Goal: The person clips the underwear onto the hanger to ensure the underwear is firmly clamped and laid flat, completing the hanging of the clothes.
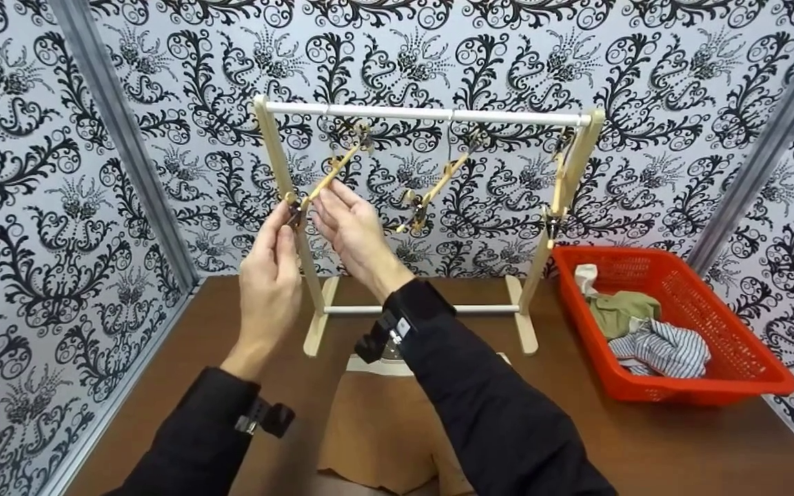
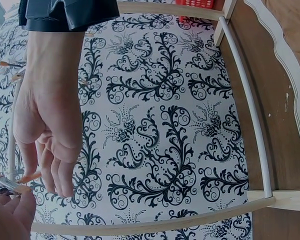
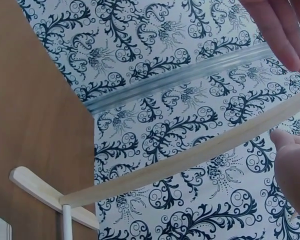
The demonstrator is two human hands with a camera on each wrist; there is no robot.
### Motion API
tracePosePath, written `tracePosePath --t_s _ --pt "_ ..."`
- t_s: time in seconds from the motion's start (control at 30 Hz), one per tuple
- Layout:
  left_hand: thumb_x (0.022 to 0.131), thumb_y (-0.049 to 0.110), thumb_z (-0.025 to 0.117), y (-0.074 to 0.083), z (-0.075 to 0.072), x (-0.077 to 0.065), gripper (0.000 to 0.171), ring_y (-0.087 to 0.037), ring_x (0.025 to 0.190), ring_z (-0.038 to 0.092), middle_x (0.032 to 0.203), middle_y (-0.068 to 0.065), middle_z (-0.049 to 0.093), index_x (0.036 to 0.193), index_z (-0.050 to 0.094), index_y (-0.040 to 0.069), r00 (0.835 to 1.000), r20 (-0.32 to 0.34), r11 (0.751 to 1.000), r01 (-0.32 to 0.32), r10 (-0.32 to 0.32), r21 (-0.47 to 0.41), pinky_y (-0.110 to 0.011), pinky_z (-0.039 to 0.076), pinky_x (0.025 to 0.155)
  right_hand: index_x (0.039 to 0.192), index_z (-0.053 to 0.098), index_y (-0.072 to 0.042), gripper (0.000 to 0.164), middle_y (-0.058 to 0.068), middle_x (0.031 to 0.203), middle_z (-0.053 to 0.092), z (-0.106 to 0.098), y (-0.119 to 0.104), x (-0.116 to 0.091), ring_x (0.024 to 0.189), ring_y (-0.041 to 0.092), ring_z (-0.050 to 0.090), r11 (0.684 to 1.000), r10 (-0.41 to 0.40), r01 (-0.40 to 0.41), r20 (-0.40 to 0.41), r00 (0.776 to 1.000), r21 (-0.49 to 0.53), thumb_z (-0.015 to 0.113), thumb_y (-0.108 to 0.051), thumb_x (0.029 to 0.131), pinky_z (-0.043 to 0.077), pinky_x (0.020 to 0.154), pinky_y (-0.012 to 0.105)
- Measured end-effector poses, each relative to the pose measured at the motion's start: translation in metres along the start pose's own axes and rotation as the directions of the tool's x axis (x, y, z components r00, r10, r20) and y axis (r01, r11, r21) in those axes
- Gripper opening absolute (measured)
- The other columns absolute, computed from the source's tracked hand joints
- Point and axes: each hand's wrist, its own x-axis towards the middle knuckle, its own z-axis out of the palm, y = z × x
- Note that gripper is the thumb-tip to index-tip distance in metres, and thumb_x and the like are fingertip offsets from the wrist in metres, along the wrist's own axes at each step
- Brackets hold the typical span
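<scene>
Head view — both hands (image 1: 269, 269) (image 1: 355, 231), nearly closed, pinch one wooden hanger (image 1: 344, 163).

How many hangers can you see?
3: left hanger at the left hand and right hand; middle hanger in the centre; right hanger beside the right post.
</scene>
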Motion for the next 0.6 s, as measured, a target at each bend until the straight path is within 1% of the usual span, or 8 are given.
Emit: tracePosePath --t_s 0.13,0.2,0.23,0.27,0.33,0.47,0.5,0.6 --pt "0.107 0.002 0.043 0.003 0.001 0.0 0.042 -0.018 0.121 0.061 0.144 -0.013 0.056 0.149 0.043 -0.002 1.0 -0.014 1.0 -0.023 0.023 -0.01 -0.029 0.049 0.101 0.15 0.039 0.004 0.048 0.018 0.139 0.059 0.001 -0.006 0.003 0.127 0.026 0.059 1.0 -0.016 0.016 -0.007 1.0 0.004 0.051 -0.002 0.104 0.047 0.105 0.035" --pt "0.107 0.002 0.043 0.005 0.002 0.0 0.042 -0.018 0.123 0.06 0.145 -0.012 0.055 0.149 0.044 -0.002 0.999 -0.022 0.999 -0.042 0.042 -0.009 -0.03 0.049 0.102 0.149 0.041 0.004 0.047 0.018 0.139 0.059 0.003 -0.009 0.003 0.126 0.026 0.06 1.0 -0.027 0.027 0.001 1.0 0.002 0.052 -0.002 0.104 0.049 0.103 0.033" --pt "0.107 0.002 0.043 0.006 0.002 -0.001 0.042 -0.018 0.127 0.058 0.145 -0.012 0.054 0.149 0.044 -0.002 0.998 -0.024 0.999 -0.051 0.051 -0.014 -0.031 0.048 0.103 0.148 0.042 0.004 0.046 0.018 0.138 0.06 0.004 -0.01 0.003 0.125 0.026 0.061 1.0 -0.03 0.03 0.005 1.0 0.002 0.052 -0.002 0.103 0.049 0.101 0.033" --pt "0.107 0.001 0.043 0.007 0.003 -0.001 0.042 -0.018 0.128 0.057 0.146 -0.011 0.054 0.149 0.044 -0.002 0.998 -0.026 0.998 -0.059 0.059 -0.019 -0.032 0.047 0.104 0.147 0.043 0.004 0.045 0.017 0.137 0.061 0.006 -0.012 0.002 0.123 0.026 0.063 0.999 -0.033 0.033 0.008 0.999 -0.003 0.053 -0.002 0.103 0.051 0.1 0.032" --pt "0.107 0.0 0.043 0.009 0.004 -0.003 0.042 -0.018 0.13 0.056 0.147 -0.01 0.053 0.149 0.044 -0.001 0.996 -0.034 0.997 -0.08 0.079 -0.023 -0.033 0.046 0.105 0.145 0.048 0.003 0.043 0.017 0.129 0.066 0.009 -0.015 0.0 0.112 0.022 0.068 0.999 -0.035 0.035 0.016 0.999 -0.011 0.053 -0.002 0.103 0.052 0.097 0.032" --pt "0.106 0.0 0.044 0.013 0.005 -0.01 0.045 -0.018 0.137 0.049 0.152 -0.012 0.045 0.151 0.037 -0.004 0.992 -0.048 0.993 -0.118 0.117 -0.021 -0.033 0.042 0.109 0.14 0.055 0.001 0.039 0.017 0.117 0.07 0.015 -0.019 -0.008 0.098 0.022 0.072 0.999 -0.024 0.024 0.016 1.0 -0.028 0.058 -0.004 0.101 0.055 0.091 0.032" --pt "0.106 -0.001 0.044 0.013 0.006 -0.012 0.046 -0.018 0.134 0.052 0.153 -0.014 0.043 0.151 0.035 -0.004 0.99 -0.054 0.991 -0.13 0.13 -0.01 -0.032 0.041 0.109 0.139 0.056 0.001 0.039 0.017 0.117 0.071 0.016 -0.02 -0.01 0.097 0.023 0.072 0.999 -0.018 0.018 0.014 1.0 -0.036 0.06 -0.004 0.1 0.056 0.09 0.033" --pt "0.105 -0.002 0.046 0.011 0.008 -0.02 0.049 -0.021 0.139 0.045 0.154 -0.02 0.036 0.151 0.028 -0.009 0.981 -0.064 0.983 -0.183 0.184 0.028 -0.032 0.039 0.11 0.136 0.059 0.0 0.039 0.018 0.121 0.069 0.018 -0.021 -0.018 0.098 0.026 0.072 0.999 0.012 -0.012 0.003 1.0 -0.04 0.064 -0.004 0.098 0.058 0.086 0.032"
